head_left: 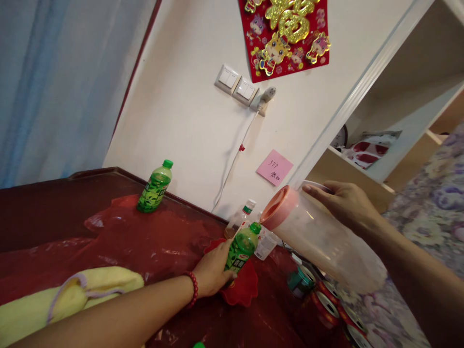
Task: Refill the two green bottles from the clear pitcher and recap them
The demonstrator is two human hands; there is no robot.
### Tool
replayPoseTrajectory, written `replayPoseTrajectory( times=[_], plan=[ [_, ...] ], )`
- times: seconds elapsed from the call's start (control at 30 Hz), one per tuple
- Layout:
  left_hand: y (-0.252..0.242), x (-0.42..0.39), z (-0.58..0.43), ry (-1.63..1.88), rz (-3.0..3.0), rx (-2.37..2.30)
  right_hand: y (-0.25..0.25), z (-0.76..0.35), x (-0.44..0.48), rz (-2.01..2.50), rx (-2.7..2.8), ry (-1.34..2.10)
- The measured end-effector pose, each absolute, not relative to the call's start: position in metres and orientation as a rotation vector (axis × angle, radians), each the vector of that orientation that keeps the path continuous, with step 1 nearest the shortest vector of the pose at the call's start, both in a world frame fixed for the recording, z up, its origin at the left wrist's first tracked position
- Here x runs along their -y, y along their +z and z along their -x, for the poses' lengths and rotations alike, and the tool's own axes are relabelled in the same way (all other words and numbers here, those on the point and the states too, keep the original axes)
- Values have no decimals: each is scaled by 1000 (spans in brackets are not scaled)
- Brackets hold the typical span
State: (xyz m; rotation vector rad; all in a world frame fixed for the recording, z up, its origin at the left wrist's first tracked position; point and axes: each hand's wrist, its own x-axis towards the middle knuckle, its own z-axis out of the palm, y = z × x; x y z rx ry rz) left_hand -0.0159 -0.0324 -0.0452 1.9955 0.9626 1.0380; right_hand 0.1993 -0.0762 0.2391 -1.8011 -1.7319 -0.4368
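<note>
My left hand (213, 268) gripped a green-labelled drink bottle (242, 247) over a red scalloped dish (244, 291); my right hand (342, 199) held a tilted translucent pitcher (326, 246) — its pink rim just beside the bottle's top. Drink cans (327, 305) stood nearby.

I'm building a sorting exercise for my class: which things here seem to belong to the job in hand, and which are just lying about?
Job in hand, it seems:
held green bottle, in the left hand
tilted jug, in the right hand

Apparently lying about:
standing green bottle
yellow cloth
drink cans
red dish near the left hand (possibly in use; unclear)
</note>
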Motion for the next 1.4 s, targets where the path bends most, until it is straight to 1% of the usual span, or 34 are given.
replayPoseTrajectory(
  times=[1.0, 1.27, 1.4],
  plan=[
    [-41, 34, 17, 1015, -2005, -969, 238, -201, 74, 1821, 1727, -409],
    [-42, 33, 16, 1012, -2011, -978, 232, -203, 76, 1813, 1695, -348],
    [-41, 32, 16, 1006, -2016, -984, 221, -210, 78, 1750, 1647, -283]
  ],
)
